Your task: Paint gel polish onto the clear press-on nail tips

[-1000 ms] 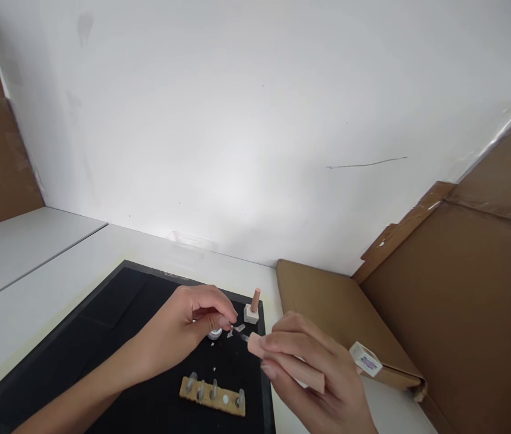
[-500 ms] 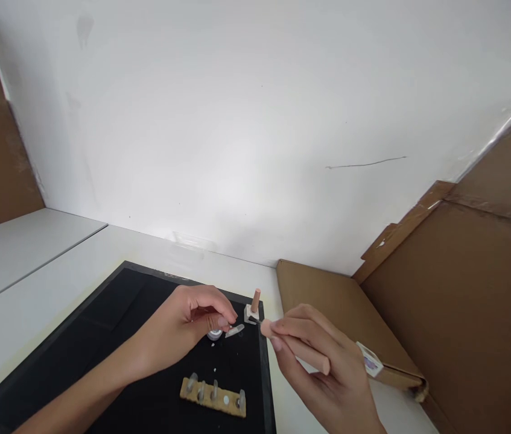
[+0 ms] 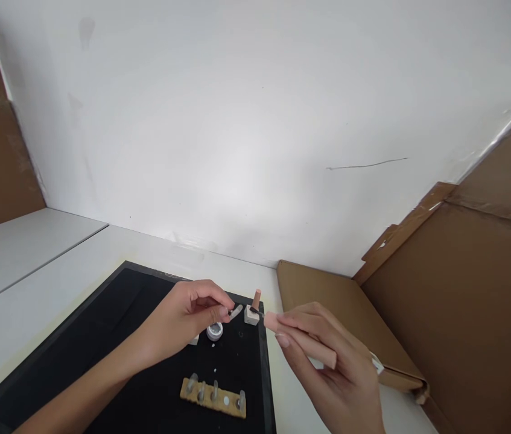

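White counter (image 3: 33, 283) ran along a plain white wall (image 3: 237, 120); black mat (image 3: 114, 337) at lower centre, flattened cardboard (image 3: 463, 289) at right. Left hand (image 3: 187, 322) fingers pinched a clear nail tip (image 3: 236, 311) above the mat. Right hand (image 3: 332, 367) fingers gripped a pink brush cap (image 3: 300, 343), bristles at the small bottle (image 3: 252, 309). Nail holder strip (image 3: 213, 396) lay lower centre.

Left hand (image 3: 183, 322) fingers pinched; right hand (image 3: 327, 367) fingers curled closed.

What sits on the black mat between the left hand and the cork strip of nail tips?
In the head view, a small round jar sits just below the left hand; between it and the cork strip, only bare black mat with white specks.
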### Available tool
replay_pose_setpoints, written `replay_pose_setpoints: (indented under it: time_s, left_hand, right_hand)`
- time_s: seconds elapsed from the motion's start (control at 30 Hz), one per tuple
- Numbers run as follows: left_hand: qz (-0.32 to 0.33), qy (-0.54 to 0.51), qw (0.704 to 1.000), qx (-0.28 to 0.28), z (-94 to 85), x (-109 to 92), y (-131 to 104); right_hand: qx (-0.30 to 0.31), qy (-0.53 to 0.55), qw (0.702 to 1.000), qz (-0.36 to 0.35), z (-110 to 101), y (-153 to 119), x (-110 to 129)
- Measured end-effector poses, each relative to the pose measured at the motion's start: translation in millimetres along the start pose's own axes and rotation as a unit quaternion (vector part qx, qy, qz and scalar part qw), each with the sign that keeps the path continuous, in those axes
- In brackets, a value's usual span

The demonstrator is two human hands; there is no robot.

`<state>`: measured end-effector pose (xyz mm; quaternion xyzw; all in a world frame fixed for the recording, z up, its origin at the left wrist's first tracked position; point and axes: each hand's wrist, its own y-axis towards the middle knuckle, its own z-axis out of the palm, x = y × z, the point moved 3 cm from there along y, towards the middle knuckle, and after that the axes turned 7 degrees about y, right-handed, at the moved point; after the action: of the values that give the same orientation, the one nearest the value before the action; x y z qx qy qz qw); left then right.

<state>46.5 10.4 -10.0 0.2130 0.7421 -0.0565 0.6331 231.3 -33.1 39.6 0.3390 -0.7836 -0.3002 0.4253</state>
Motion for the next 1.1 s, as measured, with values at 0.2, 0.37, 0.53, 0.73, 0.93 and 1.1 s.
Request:
replay_pose_setpoints:
  time_s: [0.2, 0.37, 0.53, 0.73, 0.93, 1.1]
  left_hand:
    - [-0.059, 0.014, 0.998, -0.021, -1.1, 7.5, 5.1]
    - [-0.082, 0.026, 0.996, -0.034, -2.5, 8.1, 8.6]
    - [-0.083, -0.001, 0.997, -0.005, -2.6, 13.6, 11.4]
    - [-0.082, -0.031, 0.996, 0.028, -1.5, 16.1, 11.5]
    - [-0.082, -0.042, 0.995, 0.04, -1.0, 12.8, 11.0]
    - [-0.078, -0.026, 0.996, 0.034, -2.7, 11.8, 10.6]
  right_hand:
    - [0.022, 0.04, 0.989, 0.14, 10.0, 0.6, -7.1]
    - [-0.008, 0.106, 0.974, 0.198, 21.9, -5.8, -21.6]
    - [-0.03, 0.087, 0.98, 0.179, 23.9, -8.5, -20.7]
    - [0.01, 0.015, 0.999, 0.047, 23.0, -2.9, -2.0]
    - [0.067, 0.0, 0.997, 0.034, 28.8, -1.1, -0.5]
    - [0.075, -0.027, 0.996, 0.026, 28.1, 0.5, 2.9]
